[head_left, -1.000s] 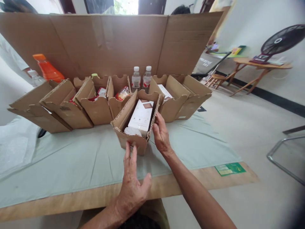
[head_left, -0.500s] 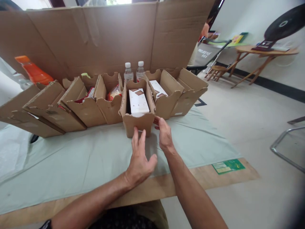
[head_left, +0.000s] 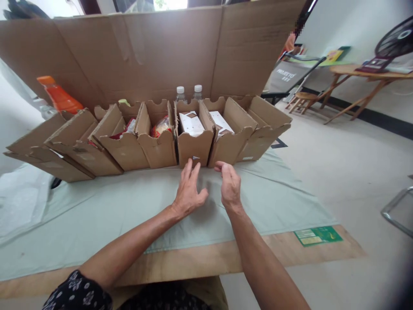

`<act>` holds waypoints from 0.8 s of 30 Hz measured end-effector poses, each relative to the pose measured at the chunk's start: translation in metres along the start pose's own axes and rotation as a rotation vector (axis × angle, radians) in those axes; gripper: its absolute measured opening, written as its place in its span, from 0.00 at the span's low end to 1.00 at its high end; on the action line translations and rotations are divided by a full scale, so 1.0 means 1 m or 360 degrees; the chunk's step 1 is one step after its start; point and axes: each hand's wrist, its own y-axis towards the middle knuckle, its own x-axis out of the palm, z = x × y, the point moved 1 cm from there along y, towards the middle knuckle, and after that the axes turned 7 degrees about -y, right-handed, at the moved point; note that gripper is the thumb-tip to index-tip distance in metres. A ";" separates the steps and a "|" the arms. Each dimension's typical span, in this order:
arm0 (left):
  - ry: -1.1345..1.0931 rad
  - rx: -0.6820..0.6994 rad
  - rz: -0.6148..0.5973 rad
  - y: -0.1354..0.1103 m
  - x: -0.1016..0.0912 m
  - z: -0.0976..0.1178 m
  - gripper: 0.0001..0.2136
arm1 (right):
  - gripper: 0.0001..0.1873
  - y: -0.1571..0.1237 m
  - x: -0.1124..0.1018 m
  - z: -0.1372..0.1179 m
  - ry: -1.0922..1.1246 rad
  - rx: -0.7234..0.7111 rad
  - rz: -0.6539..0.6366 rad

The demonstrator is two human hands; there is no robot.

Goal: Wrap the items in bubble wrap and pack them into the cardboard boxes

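Left hand (head_left: 189, 191) spread, fingertips at the front of the cardboard bin (head_left: 194, 148), contact unclear. Right hand (head_left: 231, 186) half-curled, gripping nothing, at bin's 5 o'clock. Bin sits 12 o'clock of left hand, white box (head_left: 192, 124) inside.

White wall (head_left: 361, 30), black strip (head_left: 387, 127) along bottom. Pale, shiny floor (head_left: 325, 165). Brown wooden table (head_left: 345, 69) by wall, fan (head_left: 392, 41) on top. Little wooden stool (head_left: 305, 96) beside it. Bent metal bar (head_left: 384, 212) far right. Bright opening (head_left: 169, 4) at back, daylight showing.
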 end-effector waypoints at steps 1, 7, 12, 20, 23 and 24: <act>0.0044 0.0026 -0.0029 -0.011 -0.010 -0.003 0.39 | 0.25 -0.002 0.000 -0.001 -0.0022 -0.0031 -0.0010; 0.0305 -0.0100 0.0042 -0.099 -0.086 -0.053 0.25 | 0.17 -0.022 0.021 -0.034 -0.0156 -0.0258 -0.0280; 0.0185 -0.0197 0.0251 -0.130 -0.110 -0.077 0.19 | 0.31 0.000 0.079 -0.099 -0.0505 -0.0643 -0.0673; -0.0149 -0.0366 0.0463 -0.119 -0.115 -0.064 0.19 | 0.11 0.048 0.135 -0.132 -0.0902 -0.0615 -0.0668; -0.0190 -0.0386 0.0686 -0.119 -0.125 -0.064 0.21 | 0.07 0.015 0.107 -0.137 -0.0844 -0.0729 -0.0685; -0.0203 -0.0399 0.0780 -0.118 -0.129 -0.064 0.22 | 0.07 -0.001 0.092 -0.140 -0.0815 -0.0784 -0.0690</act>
